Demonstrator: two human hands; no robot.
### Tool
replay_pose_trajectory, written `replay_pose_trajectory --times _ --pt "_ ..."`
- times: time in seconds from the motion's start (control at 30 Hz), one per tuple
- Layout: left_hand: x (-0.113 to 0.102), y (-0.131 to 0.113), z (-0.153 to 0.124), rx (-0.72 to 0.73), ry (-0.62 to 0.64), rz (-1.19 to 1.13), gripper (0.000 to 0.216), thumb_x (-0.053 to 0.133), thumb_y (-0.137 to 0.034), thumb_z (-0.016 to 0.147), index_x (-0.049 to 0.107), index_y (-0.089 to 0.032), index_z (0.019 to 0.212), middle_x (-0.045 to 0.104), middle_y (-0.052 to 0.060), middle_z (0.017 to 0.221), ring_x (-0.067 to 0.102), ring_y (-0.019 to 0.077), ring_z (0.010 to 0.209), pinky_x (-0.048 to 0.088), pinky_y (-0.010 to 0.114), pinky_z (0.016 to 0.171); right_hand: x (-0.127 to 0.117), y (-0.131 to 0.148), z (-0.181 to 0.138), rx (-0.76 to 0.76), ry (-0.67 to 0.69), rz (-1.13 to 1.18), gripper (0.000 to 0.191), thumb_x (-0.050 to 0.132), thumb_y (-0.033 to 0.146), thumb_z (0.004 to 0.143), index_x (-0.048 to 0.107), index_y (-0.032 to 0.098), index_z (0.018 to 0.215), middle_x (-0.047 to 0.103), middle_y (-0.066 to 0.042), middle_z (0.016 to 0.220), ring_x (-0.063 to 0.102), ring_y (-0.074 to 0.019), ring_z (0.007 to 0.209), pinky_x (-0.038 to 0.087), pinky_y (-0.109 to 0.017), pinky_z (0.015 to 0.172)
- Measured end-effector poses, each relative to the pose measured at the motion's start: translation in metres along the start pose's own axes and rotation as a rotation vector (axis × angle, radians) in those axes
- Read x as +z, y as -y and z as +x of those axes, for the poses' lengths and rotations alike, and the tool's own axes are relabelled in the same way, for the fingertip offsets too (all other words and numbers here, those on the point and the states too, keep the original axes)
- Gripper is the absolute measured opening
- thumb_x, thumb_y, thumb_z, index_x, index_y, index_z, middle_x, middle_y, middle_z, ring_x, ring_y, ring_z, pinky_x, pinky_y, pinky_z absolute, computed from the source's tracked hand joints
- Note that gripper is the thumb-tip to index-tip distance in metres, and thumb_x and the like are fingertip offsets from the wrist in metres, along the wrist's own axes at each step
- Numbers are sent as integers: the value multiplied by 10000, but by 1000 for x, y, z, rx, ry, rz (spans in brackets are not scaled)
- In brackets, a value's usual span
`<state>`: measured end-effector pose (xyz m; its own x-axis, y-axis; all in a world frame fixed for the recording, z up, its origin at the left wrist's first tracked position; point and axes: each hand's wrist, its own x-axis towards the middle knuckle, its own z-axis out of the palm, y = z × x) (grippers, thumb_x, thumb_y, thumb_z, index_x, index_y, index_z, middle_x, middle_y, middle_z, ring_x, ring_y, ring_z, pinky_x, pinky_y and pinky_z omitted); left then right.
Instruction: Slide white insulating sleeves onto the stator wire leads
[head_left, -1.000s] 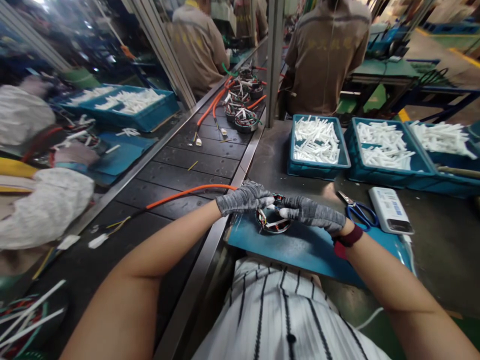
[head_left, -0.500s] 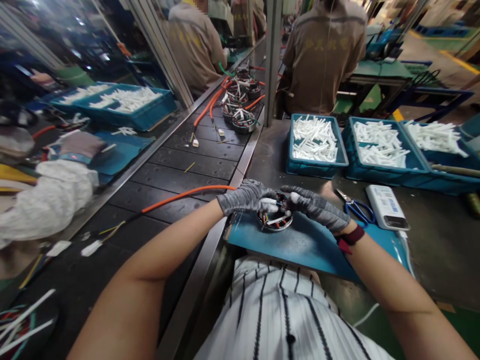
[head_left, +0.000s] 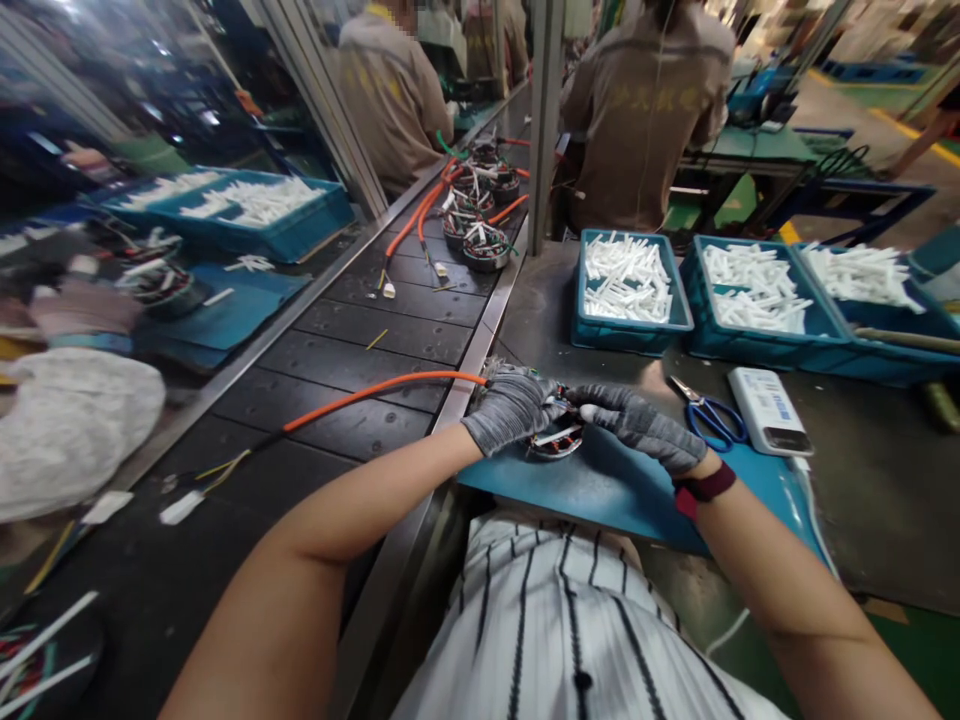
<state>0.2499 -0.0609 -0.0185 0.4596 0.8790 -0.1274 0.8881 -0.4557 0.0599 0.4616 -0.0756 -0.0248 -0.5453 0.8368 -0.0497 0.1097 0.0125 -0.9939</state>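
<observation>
A round motor stator (head_left: 556, 444) with coloured wires and white sleeves lies on a blue mat (head_left: 600, 495) in front of me. Both hands wear grey striped gloves with pale fingertips. My left hand (head_left: 517, 405) curls over the stator's far left side, its fingers closed on the wires. From the right, my right hand (head_left: 646, 425) meets it, thumb and fingers pinched at the same wires. The fingertips partly hide what they grip. An orange cable (head_left: 375, 384) runs left from beneath my left hand across the slatted line, ending in a white connector (head_left: 181, 508).
Blue bins (head_left: 634, 330) of white sleeves stand behind the mat. Blue-handled scissors (head_left: 716, 420) and a white power bank (head_left: 770, 412) lie to the right. Several stators (head_left: 486, 248) sit up the line. A co-worker's gloved hand (head_left: 86, 310) is at left; other people sit ahead.
My left hand has shifted slightly right and turned further over the stator, covering more of it. My right hand moved slightly. The co-worker's hand at left drew back, uncovering a stator.
</observation>
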Motion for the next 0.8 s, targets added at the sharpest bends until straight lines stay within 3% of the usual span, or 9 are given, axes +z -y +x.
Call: replay_pose_trajectory --times 0.13,0.23,0.3,0.37,0.47,0.57,0.63,0.73,0.8 --pt "2 1 -1 -27 -38 -8 388 544 -508 914 687 -167 1034 714 132 947 669 307 895 473 443 832 -5 -3 12 -12 191 23 526 737 552 821 713 217 1226 707 -67 1217 596 -284 1223 434 -458 1114" --pt "4 5 -2 -57 -38 -68 356 602 -455 890 653 -175 1104 719 110 976 677 269 885 485 389 804 1 -9 19 -11 221 -20 513 686 548 865 699 182 1226 722 -79 1144 646 -274 1098 510 -446 1008" --pt "5 10 -1 -59 -33 -84 360 611 -428 889 638 -173 1142 720 108 1010 678 264 913 488 380 818 6 -14 20 -106 122 -198 444 609 538 918 725 168 1134 723 -93 1049 657 -266 976 537 -445 924" --pt "5 17 1 -2 8 -100 360 610 -404 895 635 -169 1166 717 111 1047 673 266 946 487 381 840 10 -17 18 -246 -47 -519 395 529 495 961 744 166 1000 697 -121 966 629 -277 919 523 -465 893" --pt "6 32 7 243 153 -298 294 600 -373 909 652 -188 1131 714 67 1076 661 216 958 484 319 851 15 -21 14 -335 -246 -890 380 458 429 978 722 174 879 651 -154 917 584 -308 936 471 -521 942" --pt "7 42 11 318 146 -565 232 539 -375 938 650 -177 980 701 14 941 632 148 845 470 240 770 18 -24 14 -263 -322 -670 368 481 499 962 693 199 941 649 -137 962 568 -303 1002 447 -498 999" --pt "7 46 10 214 42 -662 286 496 -413 947 609 -164 865 642 -2 802 575 128 737 448 229 688 18 -22 17 -193 -294 -412 382 494 560 954 665 221 992 648 -89 949 576 -257 957 487 -420 940" --pt "1 60 5 55 -106 -785 330 467 -451 933 530 -173 766 547 -19 720 485 111 666 420 231 625 13 -11 23 -163 -243 -163 394 474 569 968 599 216 847 585 -25 796 540 -180 754 500 -317 746" --pt "-7 79 -1 -58 -236 -836 311 466 -439 918 503 -180 749 525 -21 723 465 109 668 426 238 631 5 -4 24 -184 -296 -86 397 481 552 974 551 212 779 541 -6 751 499 -156 700 468 -291 698"
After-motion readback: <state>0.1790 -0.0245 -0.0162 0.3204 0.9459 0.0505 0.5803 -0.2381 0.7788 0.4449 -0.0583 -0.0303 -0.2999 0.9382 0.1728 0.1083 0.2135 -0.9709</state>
